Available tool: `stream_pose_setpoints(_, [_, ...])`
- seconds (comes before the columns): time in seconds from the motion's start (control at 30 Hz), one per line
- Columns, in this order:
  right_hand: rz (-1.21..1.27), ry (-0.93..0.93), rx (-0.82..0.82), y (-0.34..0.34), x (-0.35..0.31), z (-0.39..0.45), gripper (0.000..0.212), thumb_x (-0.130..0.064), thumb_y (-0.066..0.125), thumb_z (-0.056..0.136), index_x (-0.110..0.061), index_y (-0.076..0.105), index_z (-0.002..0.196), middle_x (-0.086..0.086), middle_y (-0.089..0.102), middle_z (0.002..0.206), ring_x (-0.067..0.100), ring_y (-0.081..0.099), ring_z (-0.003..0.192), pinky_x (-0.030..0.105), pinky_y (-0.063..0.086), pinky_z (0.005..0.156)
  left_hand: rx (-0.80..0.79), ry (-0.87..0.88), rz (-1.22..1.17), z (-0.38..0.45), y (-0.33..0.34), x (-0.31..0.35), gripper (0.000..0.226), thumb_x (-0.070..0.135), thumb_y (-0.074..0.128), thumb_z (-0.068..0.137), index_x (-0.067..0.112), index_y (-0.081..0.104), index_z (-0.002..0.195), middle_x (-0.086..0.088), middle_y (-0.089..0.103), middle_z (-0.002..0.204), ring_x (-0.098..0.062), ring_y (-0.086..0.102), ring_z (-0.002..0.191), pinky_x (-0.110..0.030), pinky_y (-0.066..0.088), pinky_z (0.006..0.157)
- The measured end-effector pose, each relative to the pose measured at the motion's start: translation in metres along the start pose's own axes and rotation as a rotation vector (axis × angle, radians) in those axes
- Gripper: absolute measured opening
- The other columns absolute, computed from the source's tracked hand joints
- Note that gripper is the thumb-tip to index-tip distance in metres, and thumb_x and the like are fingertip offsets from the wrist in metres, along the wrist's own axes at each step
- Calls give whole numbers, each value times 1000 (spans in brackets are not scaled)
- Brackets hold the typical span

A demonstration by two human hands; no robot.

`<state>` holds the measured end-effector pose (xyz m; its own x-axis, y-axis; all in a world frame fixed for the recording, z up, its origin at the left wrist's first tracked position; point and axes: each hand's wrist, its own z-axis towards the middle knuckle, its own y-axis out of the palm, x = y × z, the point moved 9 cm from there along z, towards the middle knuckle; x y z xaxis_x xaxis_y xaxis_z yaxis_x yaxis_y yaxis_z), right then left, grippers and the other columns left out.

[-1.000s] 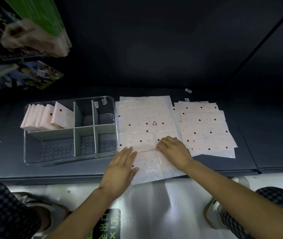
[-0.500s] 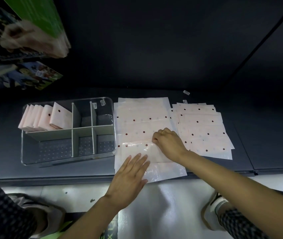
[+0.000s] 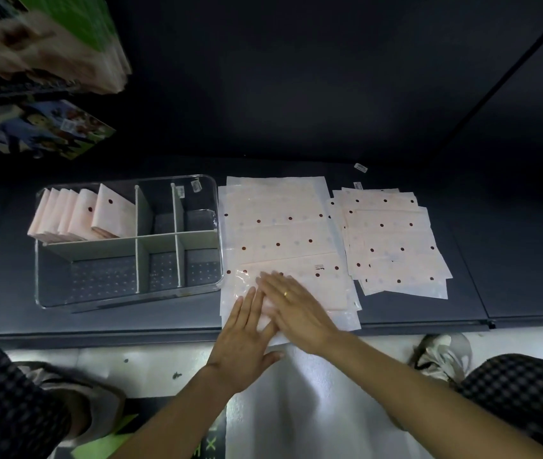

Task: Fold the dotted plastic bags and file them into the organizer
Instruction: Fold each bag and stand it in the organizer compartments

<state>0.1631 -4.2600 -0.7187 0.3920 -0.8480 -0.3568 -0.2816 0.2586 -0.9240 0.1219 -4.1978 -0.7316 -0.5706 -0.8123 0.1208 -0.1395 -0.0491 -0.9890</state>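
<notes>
The clear organizer (image 3: pixel 127 243) is standing on the dark desk (image 3: pixel 296 167), and I am using it as the landmark. Inside it, the far left compartment is holding a row of folded bags (image 3: pixel 81 215), standing on edge and leaning one against the other, probably so that each can be picked out like a file. The other compartments of the organizer are showing only their dotted floor; I am seeing no bags in them.

Just to the right of the organizer, almost touching its wall, a pile of flat dotted bags (image 3: pixel 276 223) is lying on the desk. On the near part of this pile, one bag (image 3: pixel 326 289) is being folded: its near part is lying doubled over. The left hand (image 3: pixel 243 339) is pressing flat on it with straight, spread fingers, gripping nothing. The right hand (image 3: pixel 299 309), wearing a ring, is lying flat too, partly over the left fingers, its grip also open. I judge that both palms are smoothing the crease so the slippery plastic is not springing back.

Further right of the organizer, apart from the first pile, a second pile of bags (image 3: pixel 392 236) is waiting unfolded, close enough for the right hand to reach. Much work is remaining, I think.
</notes>
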Motion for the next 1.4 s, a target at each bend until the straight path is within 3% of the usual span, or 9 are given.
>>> stream_pose_setpoints(0.17, [19,256,26,2,62,-41,64,-42,28,100,-16,-2,150,-3,0,158,10,-1,146,24,-7,118,-49,16,-15,0,12,-4,76,67,27,90,31,-2,150,-25,-15,152,-42,-12,141,-52,-1,116])
stream_pose_setpoints(0.33, [-29,366,141,-30,94,-50,53,-35,40,99,-12,29,146,7,36,149,22,31,136,30,21,115,-123,8,-55,0,18,-5,75,69,20,90,36,-22,142,-21,-31,148,-37,-29,138,-49,-18,113])
stream_pose_setpoints(0.73, [126,498,-396,-38,107,-9,29,-29,58,91,-13,52,114,8,48,117,27,43,115,27,36,82,-135,-39,-142,9,-6,-11,58,55,32,96,31,20,147,-7,-11,159,-21,-17,145,-38,-14,117])
stream_pose_setpoints(0.87, [591,692,-311,-30,94,-33,9,-15,58,92,-11,51,96,8,54,99,21,52,88,24,43,66,18,53,-258,4,-27,1,62,46,52,92,18,34,145,-3,18,157,-18,10,146,-27,-6,118])
stream_pose_setpoints(0.97, [1300,913,-272,3,61,-65,13,-2,53,93,-6,54,106,8,63,92,19,62,83,30,56,69,66,83,-301,-4,-33,10,64,38,67,84,12,45,139,-7,42,146,-21,37,136,-30,24,115])
stream_pose_setpoints(1.07, [1601,953,-304,24,32,-84,9,-7,53,94,-8,61,99,4,71,84,13,68,78,25,57,59,179,36,-346,-10,-40,9,54,18,86,63,5,67,112,-10,68,109,-25,66,99,-31,56,81])
stream_pose_setpoints(1.13, [1457,892,-299,25,31,-87,19,-20,47,99,-9,61,99,4,70,86,19,68,83,28,57,65,224,-8,-401,-14,-40,3,42,3,83,62,4,71,102,-9,69,99,-24,67,89,-29,57,69])
stream_pose_setpoints(1.27, [635,509,-35,-23,59,-67,24,-7,39,97,-10,53,117,4,62,110,16,54,100,29,45,92,179,-220,-604,-13,-27,-19,21,5,60,88,9,70,106,-3,69,107,-20,59,105,-26,47,84])
stream_pose_setpoints(1.4, [489,292,-203,-13,44,-48,52,-14,65,84,-25,47,131,-10,54,117,8,35,110,20,32,96,169,-431,-753,-7,-23,-36,18,21,56,94,9,66,85,-5,67,76,-22,58,74,-34,44,65])
